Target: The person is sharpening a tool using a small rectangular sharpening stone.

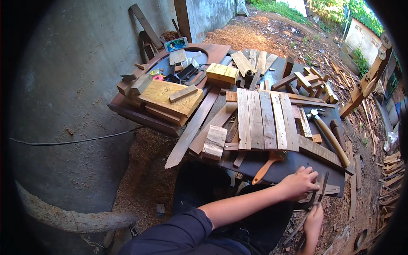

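A slatted wooden panel (267, 121) is lying on a dark table (295, 165), and the person is working beyond its near right corner. The left hand (299, 183) is reaching out past that corner with its fingers curling inward; whether they are gripping anything, I cannot tell. The right hand (313, 218) is sitting lower, nearer the person than the panel, and is gripping a thin dark strip (324, 186), which is pointing up beside the left hand, to the near right of the panel. A brush (262, 171) with an orange handle is lying at the panel's near edge, while a hammer (334, 140) is resting to its right. Just left of the panel, a pale wood block (215, 142) is sitting; farther left, a yellow wooden slab (163, 95) is supporting a short wood offcut (183, 93). Beyond the panel's far left corner, a phone (176, 44) is standing propped up, its screen glowing.
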Demonstrator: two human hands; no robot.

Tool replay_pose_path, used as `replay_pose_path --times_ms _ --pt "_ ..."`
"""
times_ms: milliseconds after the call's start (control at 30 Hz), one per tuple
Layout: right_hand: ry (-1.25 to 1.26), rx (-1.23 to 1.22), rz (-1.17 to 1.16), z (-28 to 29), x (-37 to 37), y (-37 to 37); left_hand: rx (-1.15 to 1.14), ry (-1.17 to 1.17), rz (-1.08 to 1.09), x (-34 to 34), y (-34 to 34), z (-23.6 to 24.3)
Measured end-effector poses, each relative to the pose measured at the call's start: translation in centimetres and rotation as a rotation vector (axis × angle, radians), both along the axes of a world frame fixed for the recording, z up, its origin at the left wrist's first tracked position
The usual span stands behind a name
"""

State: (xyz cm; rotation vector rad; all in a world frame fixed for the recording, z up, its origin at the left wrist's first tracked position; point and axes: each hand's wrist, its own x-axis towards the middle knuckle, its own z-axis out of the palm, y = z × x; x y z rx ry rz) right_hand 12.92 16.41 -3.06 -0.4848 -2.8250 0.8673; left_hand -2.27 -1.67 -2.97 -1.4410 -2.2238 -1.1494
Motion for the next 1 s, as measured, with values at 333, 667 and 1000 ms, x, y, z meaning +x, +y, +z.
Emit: replay_pose_path --times_ms 333,667,1000 --pt "-0.07 -0.098 -0.004 2.1 -3.1 -0.1 -0.027 0.009 -0.012 -0.3 0.3 0.2" --pt "-0.177 0.01 0.027 2.6 1.6 0.0 -0.002 0.017 -0.005 0.1 0.6 -0.5" --pt "-0.048 0.095 -0.116 4.7 2.1 -4.8 0.045 0.03 0.025 -0.3 0.7 -1.0"
